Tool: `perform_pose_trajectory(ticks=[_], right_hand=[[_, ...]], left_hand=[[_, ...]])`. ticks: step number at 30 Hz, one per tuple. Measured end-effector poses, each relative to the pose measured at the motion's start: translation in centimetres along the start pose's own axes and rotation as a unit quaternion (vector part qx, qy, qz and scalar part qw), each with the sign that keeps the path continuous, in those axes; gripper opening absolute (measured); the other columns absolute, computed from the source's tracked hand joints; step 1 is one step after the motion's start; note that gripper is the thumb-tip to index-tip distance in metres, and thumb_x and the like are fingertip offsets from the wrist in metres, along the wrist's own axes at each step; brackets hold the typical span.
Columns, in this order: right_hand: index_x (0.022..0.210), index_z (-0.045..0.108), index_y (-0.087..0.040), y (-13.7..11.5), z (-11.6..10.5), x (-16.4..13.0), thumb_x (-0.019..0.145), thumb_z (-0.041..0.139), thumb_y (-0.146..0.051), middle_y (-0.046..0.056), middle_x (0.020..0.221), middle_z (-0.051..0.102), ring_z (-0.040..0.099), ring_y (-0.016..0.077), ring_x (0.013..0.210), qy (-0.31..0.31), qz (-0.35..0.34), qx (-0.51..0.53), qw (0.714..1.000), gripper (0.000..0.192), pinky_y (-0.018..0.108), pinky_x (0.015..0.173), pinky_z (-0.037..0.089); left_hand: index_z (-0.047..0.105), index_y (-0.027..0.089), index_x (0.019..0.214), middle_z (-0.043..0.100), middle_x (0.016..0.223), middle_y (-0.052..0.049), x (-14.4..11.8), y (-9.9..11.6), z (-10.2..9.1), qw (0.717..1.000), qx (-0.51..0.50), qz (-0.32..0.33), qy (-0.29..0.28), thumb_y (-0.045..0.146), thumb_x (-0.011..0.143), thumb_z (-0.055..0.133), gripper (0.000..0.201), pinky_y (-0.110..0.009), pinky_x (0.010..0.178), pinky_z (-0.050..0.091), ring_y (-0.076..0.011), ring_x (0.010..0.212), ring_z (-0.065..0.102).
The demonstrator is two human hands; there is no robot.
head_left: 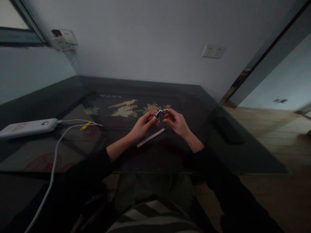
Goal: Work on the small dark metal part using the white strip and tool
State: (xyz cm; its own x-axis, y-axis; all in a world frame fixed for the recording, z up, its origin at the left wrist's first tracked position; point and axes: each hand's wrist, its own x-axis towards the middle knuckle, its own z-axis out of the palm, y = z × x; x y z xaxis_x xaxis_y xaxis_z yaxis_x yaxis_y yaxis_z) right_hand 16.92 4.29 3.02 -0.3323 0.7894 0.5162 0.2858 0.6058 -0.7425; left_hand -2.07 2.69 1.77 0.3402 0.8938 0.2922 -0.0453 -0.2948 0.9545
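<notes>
Small shiny metal piece (160,113) sits pinched between both hands, held just above the dark glass-topped table (243,152), about over its middle. It looks like a bent or hinged bit of hardware, possibly a clipper-type tool, but the light is dim and the thing is too small for me to say which. Left hand (143,124) closes thumb and fingertips on the nearer, left end; right hand (176,122) closes the same way on the far, right end, fingers curled. Both hands gripping, neither flat on the table. Just below and between the wrists a slim metal strip (152,137) lies flat on the glass, slanting from lower left to upper right, its upper end close under the right hand; untouched by either hand. My reading on progress: the work is mid-handling, the small piece up and being worked by both hands, the strip lying apart from it and not joined to anything; nothing here looks finished or set aside as done. Further out, left side of the table, a white power bank (28,127) with a white cable (54,155) running off toward me. A dark flat object (228,130) rests near the right edge, well apart. Wall sockets (213,51) behind.
</notes>
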Motion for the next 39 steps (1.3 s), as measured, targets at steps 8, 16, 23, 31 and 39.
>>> perform_pose_trajectory(ticks=[8,16,23,31,39], right_hand=[[0.095,0.071,-0.017,0.6,2.0,-0.3,0.074,0.067,-0.052,0.000,0.064,0.062,0.050,0.0112,0.052,0.038,0.107,0.138,0.984,0.041,0.025,0.050,0.040],[0.082,0.072,-0.018,0.5,3.5,-0.8,0.065,0.076,-0.044,0.002,0.071,0.067,0.055,0.0122,0.054,0.096,0.148,0.239,0.955,0.032,0.026,0.052,0.044],[0.082,0.067,-0.018,-0.2,3.1,-0.3,0.070,0.071,-0.047,0.004,0.081,0.068,0.055,0.0120,0.061,0.136,0.122,0.218,0.959,0.032,0.026,0.055,0.046],[0.088,0.056,-0.020,0.3,-0.9,0.9,0.086,0.051,-0.051,0.000,0.068,0.061,0.049,0.0090,0.048,0.185,0.054,0.135,0.972,0.032,0.023,0.044,0.036],[0.085,0.065,-0.017,2.7,-5.7,1.0,0.092,0.046,-0.040,0.006,0.074,0.065,0.061,0.0173,0.068,0.143,0.145,-0.247,0.947,0.030,0.028,0.063,0.043]], left_hand=[[0.044,0.018,0.087,0.060,0.069,0.001,0.2,-0.5,0.7,0.983,-0.167,-0.073,-0.004,0.040,0.084,0.059,0.027,-0.016,0.040,0.022,-0.0040,0.043,0.037],[0.045,0.017,0.084,0.062,0.070,0.000,-0.3,-0.7,1.8,0.986,-0.147,-0.063,-0.052,0.043,0.084,0.059,0.029,-0.017,0.043,0.029,-0.0050,0.045,0.042],[0.053,0.016,0.083,0.061,0.076,-0.003,-0.2,-0.3,0.6,0.993,0.099,-0.022,-0.059,0.049,0.091,0.041,0.036,-0.026,0.062,0.042,-0.0135,0.065,0.054],[0.060,0.018,0.081,0.059,0.076,-0.004,-0.2,-0.2,-0.3,0.894,0.440,0.039,-0.073,0.041,0.091,0.043,0.030,-0.026,0.061,0.033,-0.0162,0.066,0.052],[0.057,0.019,0.075,0.059,0.070,-0.004,-0.4,-0.8,-0.7,0.857,0.506,-0.015,-0.099,0.043,0.087,0.047,0.029,-0.026,0.054,0.026,-0.0156,0.058,0.049]])
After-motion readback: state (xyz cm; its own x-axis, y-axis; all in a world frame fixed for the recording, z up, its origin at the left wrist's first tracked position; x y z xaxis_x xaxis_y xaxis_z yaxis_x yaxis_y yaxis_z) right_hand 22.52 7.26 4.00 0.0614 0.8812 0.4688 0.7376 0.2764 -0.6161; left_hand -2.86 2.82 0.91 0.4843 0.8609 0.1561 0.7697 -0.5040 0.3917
